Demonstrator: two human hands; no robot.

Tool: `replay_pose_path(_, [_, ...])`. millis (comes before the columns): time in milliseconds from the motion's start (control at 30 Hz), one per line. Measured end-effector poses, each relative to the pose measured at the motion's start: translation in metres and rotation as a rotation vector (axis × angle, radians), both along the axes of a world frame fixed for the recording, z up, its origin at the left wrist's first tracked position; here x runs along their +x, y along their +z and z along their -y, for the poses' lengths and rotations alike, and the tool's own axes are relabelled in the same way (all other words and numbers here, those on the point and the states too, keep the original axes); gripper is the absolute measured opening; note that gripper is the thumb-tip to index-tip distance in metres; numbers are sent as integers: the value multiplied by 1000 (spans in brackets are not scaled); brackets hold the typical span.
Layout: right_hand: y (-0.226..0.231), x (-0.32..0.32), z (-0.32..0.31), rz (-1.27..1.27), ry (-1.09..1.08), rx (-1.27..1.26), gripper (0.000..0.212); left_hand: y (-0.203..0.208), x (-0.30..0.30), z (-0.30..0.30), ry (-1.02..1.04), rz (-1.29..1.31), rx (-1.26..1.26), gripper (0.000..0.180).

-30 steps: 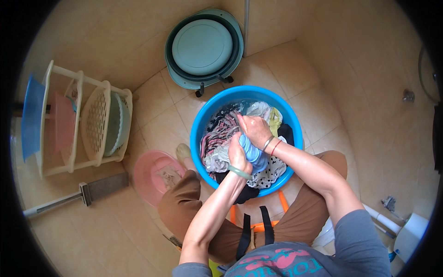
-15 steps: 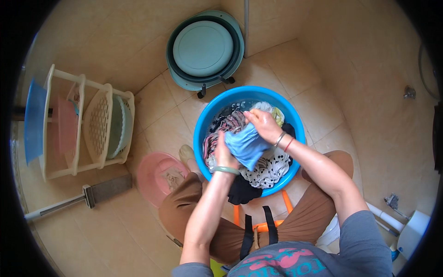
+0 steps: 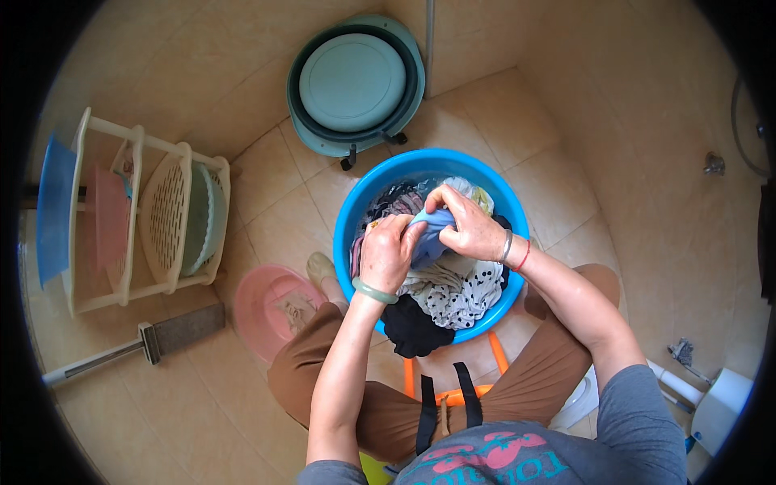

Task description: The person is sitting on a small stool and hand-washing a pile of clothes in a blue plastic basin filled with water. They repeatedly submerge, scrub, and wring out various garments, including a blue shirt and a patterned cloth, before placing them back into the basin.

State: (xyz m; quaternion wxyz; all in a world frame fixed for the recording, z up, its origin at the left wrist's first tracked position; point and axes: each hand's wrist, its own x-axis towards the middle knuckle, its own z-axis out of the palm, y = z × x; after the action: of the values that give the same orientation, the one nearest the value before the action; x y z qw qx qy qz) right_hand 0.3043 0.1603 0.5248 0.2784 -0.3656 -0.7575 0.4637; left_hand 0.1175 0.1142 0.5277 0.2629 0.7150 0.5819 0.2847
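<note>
Pinching a light blue cloth (image 3: 428, 249) between them, two bare hands meet above a round blue tub (image 3: 436, 160) full of wet-looking laundry. The left hand (image 3: 386, 252), back turned up, has its thumb and fingers closed on the cloth's left side; the right hand (image 3: 477, 229), thumb and forefinger curled, grips the right side of the same upper edge. The fingertips are close together, and the rest of the cloth hangs below them, over the middle of the tub.

Half a second ago the cloth was spread wide between the hands, with the left palm upright beside it. Now the hands have drawn together and the cloth is bunched, so both bear on one small part of it rather than across its width.

Inside the tub, a white garment with black dots (image 3: 465, 297) lies toward the near right, and a black cloth (image 3: 412, 327) spills over the near left rim. Striped fabric (image 3: 404, 202) shows at the far left. On the floor to the left sits a pink basin (image 3: 257, 323); beyond the tub, a folded green basin (image 3: 352, 81) leans by the wall.
</note>
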Motion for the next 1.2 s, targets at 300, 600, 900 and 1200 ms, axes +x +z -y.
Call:
replay_pose_path(300, [-44,36,-6,420,41,18,31,66,-6,19,259,821,77,14])
replay_pose_path(600, [22,-55,35,-212,-105,-86,52,-8,-19,14,418,2095,-596,47])
replay_pose_path(900, [45,-67,71,176,9,554,41,-25,3,-18,497,1823,-762,33])
replay_pose_path(1200, [-75,-30,-28,214,-293,270,25,-80,76,-12,839,1607,-641,23])
